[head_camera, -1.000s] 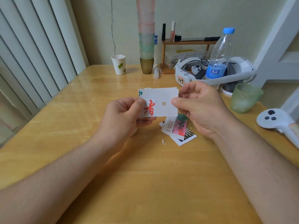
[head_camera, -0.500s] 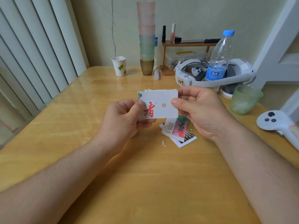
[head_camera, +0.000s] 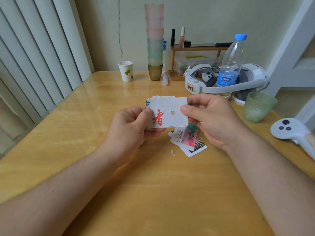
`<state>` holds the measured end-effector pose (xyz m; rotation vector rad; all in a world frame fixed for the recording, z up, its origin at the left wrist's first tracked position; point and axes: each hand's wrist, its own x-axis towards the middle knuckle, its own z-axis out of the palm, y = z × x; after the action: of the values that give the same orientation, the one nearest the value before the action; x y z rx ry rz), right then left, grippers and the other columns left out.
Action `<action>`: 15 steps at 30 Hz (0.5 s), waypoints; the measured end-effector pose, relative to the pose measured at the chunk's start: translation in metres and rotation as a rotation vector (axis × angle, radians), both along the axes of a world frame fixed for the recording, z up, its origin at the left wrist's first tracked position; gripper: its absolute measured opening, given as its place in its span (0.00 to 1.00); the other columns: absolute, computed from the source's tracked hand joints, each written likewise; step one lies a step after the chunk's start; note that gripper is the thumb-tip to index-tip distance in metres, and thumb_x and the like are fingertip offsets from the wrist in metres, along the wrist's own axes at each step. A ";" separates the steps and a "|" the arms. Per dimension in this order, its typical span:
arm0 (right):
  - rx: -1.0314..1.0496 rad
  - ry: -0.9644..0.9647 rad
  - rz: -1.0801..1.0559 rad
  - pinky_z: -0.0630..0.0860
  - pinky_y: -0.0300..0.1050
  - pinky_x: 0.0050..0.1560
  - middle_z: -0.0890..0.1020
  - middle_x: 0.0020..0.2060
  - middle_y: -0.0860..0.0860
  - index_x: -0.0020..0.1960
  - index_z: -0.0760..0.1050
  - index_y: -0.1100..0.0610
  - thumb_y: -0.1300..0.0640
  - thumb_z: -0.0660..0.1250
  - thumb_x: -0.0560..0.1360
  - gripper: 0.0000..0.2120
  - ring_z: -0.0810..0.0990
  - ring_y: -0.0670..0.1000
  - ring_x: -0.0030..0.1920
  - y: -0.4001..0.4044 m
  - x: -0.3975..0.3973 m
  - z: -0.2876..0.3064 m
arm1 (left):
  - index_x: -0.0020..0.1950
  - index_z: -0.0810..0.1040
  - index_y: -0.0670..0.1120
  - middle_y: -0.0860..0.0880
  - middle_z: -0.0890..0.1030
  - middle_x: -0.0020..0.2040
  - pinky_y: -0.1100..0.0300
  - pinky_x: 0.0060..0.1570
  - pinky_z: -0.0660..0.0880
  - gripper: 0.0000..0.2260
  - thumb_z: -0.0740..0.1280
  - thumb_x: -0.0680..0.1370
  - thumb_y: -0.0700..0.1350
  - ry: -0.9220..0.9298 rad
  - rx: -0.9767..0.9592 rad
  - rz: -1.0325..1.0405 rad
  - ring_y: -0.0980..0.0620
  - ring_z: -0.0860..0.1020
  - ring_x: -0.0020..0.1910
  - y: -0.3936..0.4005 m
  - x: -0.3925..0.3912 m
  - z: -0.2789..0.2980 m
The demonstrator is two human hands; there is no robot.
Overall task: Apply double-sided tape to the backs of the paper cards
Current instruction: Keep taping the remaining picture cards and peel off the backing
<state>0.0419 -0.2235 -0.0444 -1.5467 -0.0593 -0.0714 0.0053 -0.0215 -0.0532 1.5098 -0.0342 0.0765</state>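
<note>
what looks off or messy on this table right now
A little. The card held between the left hand and right hand has a small tan blotch near its middle. A tiny white scrap lies loose on the table, beside the unevenly piled cards.

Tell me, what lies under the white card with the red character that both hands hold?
Behind the white card, edges of more paper show at its top. On the table below lie printed cards; their upper parts are covered.
</note>
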 end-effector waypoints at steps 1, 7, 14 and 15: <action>0.002 -0.003 0.003 0.79 0.51 0.53 0.87 0.50 0.61 0.52 0.83 0.59 0.68 0.75 0.74 0.09 0.84 0.56 0.48 0.000 0.000 0.000 | 0.48 0.84 0.40 0.43 0.88 0.44 0.54 0.45 0.86 0.14 0.62 0.87 0.41 0.003 -0.006 -0.001 0.44 0.88 0.42 0.000 0.000 0.000; 0.002 -0.015 0.030 0.80 0.43 0.47 0.89 0.47 0.57 0.51 0.83 0.58 0.70 0.74 0.75 0.10 0.87 0.52 0.47 0.001 -0.003 0.002 | 0.49 0.84 0.39 0.42 0.88 0.44 0.55 0.44 0.86 0.13 0.62 0.87 0.41 0.027 -0.042 -0.005 0.44 0.88 0.42 0.000 0.002 -0.001; 0.000 -0.018 0.013 0.79 0.46 0.49 0.88 0.48 0.58 0.52 0.83 0.58 0.68 0.75 0.75 0.09 0.85 0.53 0.47 0.001 -0.001 0.000 | 0.51 0.83 0.40 0.43 0.88 0.46 0.55 0.45 0.86 0.13 0.61 0.87 0.42 0.019 -0.037 -0.032 0.44 0.88 0.43 0.000 0.001 0.000; -0.002 -0.018 0.012 0.79 0.47 0.50 0.88 0.48 0.58 0.52 0.83 0.58 0.68 0.75 0.75 0.08 0.85 0.53 0.47 0.001 0.000 0.000 | 0.51 0.83 0.40 0.43 0.89 0.46 0.55 0.45 0.86 0.13 0.60 0.87 0.42 0.016 -0.037 -0.036 0.44 0.88 0.43 0.000 0.001 -0.001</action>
<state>0.0414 -0.2224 -0.0448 -1.5475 -0.0829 -0.0758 0.0064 -0.0214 -0.0538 1.4725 -0.0470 0.0364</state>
